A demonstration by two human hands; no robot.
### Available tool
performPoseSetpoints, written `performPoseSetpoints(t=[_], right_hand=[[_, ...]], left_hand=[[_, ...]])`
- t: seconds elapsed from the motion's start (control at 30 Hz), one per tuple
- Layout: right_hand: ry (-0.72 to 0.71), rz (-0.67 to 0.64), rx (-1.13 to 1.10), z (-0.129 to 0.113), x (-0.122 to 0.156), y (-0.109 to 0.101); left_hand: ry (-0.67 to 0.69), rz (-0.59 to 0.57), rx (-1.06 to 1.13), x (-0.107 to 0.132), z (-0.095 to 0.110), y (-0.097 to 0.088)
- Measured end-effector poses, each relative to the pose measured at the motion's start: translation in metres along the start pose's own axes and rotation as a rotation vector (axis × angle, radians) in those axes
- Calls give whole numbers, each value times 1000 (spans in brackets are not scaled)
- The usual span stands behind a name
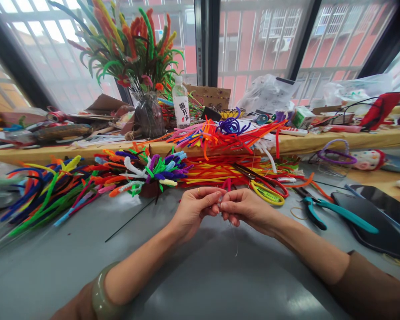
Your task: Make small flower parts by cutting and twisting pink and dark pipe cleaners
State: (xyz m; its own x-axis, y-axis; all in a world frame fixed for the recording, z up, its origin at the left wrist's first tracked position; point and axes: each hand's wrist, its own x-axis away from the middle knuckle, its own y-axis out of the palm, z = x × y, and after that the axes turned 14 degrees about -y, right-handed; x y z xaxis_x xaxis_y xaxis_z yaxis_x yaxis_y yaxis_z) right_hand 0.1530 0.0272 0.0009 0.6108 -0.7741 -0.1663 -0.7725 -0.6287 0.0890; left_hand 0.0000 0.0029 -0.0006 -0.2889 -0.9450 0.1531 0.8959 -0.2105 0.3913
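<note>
My left hand [199, 207] and my right hand [246, 206] meet fingertip to fingertip above the grey table. Both are closed in a pinch. A thin pale thread [236, 249] hangs below the fingers, and a small pale bit shows between the fingertips, too small to name. Just behind the hands, a bright pink pipe cleaner piece [226, 184] stands up; whether the fingers touch it I cannot tell. Scissors with red handles [276, 186] and a yellow looped bundle [267, 193] lie beyond my right hand. Teal-handled pliers [336, 212] rest to its right.
Bundles of coloured pipe cleaners [153, 171] line the back of the grey table [200, 275]. Behind them runs a cluttered raised shelf [53, 153] with a glass vase [149, 115] of fuzzy flowers and a water bottle [180, 104]. A dark phone [386, 204] lies at right.
</note>
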Motion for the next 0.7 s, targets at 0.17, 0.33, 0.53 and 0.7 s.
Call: performPoseSetpoints(t=[0.17,0.33,0.53,0.7], right_hand=[[-2,-10,-36,-1,0,1],[14,-17,-64,-1,0,2],[18,-18,-61,0,0,3],[27,-6,-47,0,-1,3]], left_hand=[[45,42,-5,0,-1,1],[48,76,4,0,-3,1],[47,85,36,0,-5,2],[50,85,66,-1,-6,3]])
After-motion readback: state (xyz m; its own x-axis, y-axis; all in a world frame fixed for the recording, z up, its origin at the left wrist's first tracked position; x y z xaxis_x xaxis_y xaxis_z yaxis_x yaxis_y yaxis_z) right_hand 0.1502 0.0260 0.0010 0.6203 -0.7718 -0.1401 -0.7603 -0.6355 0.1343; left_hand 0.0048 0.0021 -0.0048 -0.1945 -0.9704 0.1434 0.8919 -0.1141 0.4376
